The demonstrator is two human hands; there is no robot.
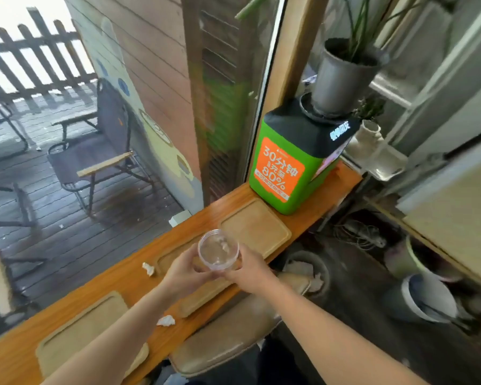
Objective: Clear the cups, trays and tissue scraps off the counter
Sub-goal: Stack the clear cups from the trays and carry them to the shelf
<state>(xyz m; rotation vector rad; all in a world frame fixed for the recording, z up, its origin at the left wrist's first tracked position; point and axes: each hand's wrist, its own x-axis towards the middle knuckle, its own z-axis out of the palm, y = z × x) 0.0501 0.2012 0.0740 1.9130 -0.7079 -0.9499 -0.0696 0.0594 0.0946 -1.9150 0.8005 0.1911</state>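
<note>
A clear plastic cup (pixel 218 250) with a bit of white tissue inside is held between my left hand (pixel 185 272) and my right hand (pixel 252 269), above the orange wooden counter (pixel 134 276). Three pale wooden trays lie on the counter: a far tray (pixel 257 227), a middle tray (pixel 203 297) partly hidden under my hands, and a near tray (pixel 79 332). One tissue scrap (pixel 148 268) lies left of the middle tray. Another tissue scrap (pixel 166 320) lies between the near and middle trays.
A green and black charging box (pixel 292 168) with a potted plant (pixel 342 81) on top stands at the counter's far end. Below the counter on the right are a bin with tissue (pixel 308 270), a cushioned stool (pixel 225 340) and buckets (pixel 425 298). A window runs along the counter's left.
</note>
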